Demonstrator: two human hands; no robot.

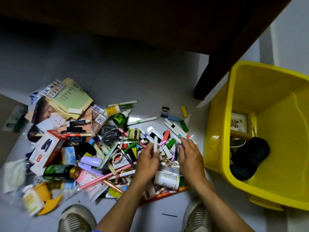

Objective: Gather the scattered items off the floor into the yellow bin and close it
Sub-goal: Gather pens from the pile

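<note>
Low over the near right edge of the pile, the left hand (pixel 148 158) pinches a white marker (pixel 156 145) upright between curled fingers and thumb, while the right hand (pixel 189 154) has its fingers curled onto another white marker (pixel 177 138) at the edge of a loose row of markers (pixel 175 128) lying on the floor (pixel 150 77); how firm that second grip is cannot be told, since the fingertips are blurred. To the right stands the yellow bin (pixel 217 131), tipped toward the person, open, with a small framed picture (pixel 239 123) and a dark rounded object (pixel 250 158) already at its bottom; no lid is in view. Most of the task is still ahead, judging by the spread: papers and booklets (pixel 70 97) at the far left, a red and white box (pixel 48 148), a green bottle (pixel 58 169), a white bottle (pixel 167 179) just under the wrists, a roll of tape (pixel 117 156), coloured blocks, pens and chopsticks. The risk lies in the slim, round markers: carried two or more at once in a light pinch, one could slip and roll away under the dark furniture leg (pixel 209 77) beyond. Dropped from height, hard pieces might strike the framed picture. Small things such as the hairpin (pixel 169 215) between the shoes (pixel 76 218) are easy to overlook, and the shoes stand close enough to step on stray pieces.
</note>
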